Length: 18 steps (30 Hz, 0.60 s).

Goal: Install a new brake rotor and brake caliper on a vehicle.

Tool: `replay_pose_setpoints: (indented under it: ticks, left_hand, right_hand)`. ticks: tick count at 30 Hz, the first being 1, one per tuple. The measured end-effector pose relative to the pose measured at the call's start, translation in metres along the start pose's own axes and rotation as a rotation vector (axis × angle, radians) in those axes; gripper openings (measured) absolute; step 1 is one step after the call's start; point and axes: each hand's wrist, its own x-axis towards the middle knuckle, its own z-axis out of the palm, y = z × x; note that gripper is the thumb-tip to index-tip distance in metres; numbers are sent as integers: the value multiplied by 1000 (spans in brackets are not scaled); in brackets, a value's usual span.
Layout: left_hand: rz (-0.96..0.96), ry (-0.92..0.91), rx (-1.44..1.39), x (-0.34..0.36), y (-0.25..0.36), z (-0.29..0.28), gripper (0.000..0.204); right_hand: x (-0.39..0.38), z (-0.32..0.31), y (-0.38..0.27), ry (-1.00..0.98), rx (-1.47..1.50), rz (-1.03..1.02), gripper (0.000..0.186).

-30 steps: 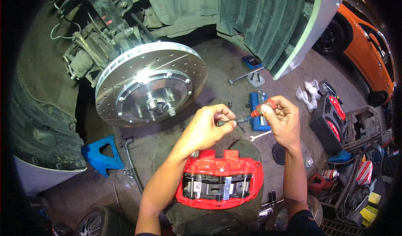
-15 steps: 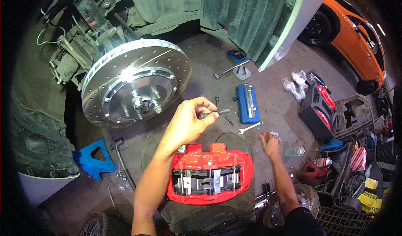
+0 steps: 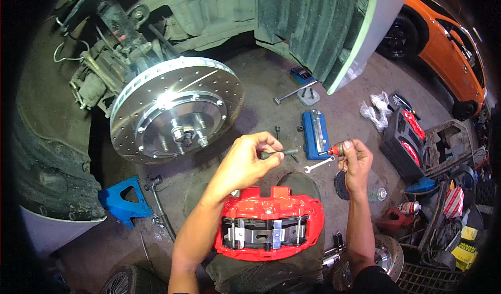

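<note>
My left hand point(image 3: 245, 163) pinches a dark bolt point(image 3: 288, 153), its threaded end pointing right. Facing it, my right hand point(image 3: 357, 166) grips a small red bottle point(image 3: 335, 150) whose thin tip points left toward the bolt; a gap separates the two. Below my hands, a red brake caliper point(image 3: 269, 208) with pads and a metal spring plate inside rests on my lap. A drilled, slotted brake disc point(image 3: 177, 87) is mounted on the hub at upper left, apart from both hands.
On the floor beyond my hands lie a blue case point(image 3: 314, 132), a combination wrench point(image 3: 319, 164) and a loose bolt point(image 3: 277, 132). A blue stand point(image 3: 125, 202) and a long-handled wrench point(image 3: 160, 205) are at left. A black case with red calipers point(image 3: 404, 142) sits right.
My right hand has risen from near the floor and moved inward, now holding the small red bottle. My left hand keeps the bolt. The whole view has shifted slightly.
</note>
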Motion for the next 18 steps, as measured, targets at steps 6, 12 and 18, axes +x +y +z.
replay_pose_setpoints:
  ticks: [6, 12, 18]
  left_hand:
    - [24, 3, -24, -2, 0, -2, 24]
    - [70, 49, -57, -3, -4, -4, 25]
    - [68, 44, -89, -3, -7, -5, 26]
  right_hand:
    - [12, 38, -39, -123, -42, -47, 18]
    - [13, 58, -49, -166, -84, -115, 17]
    - [12, 66, -54, -179, -110, -105, 15]
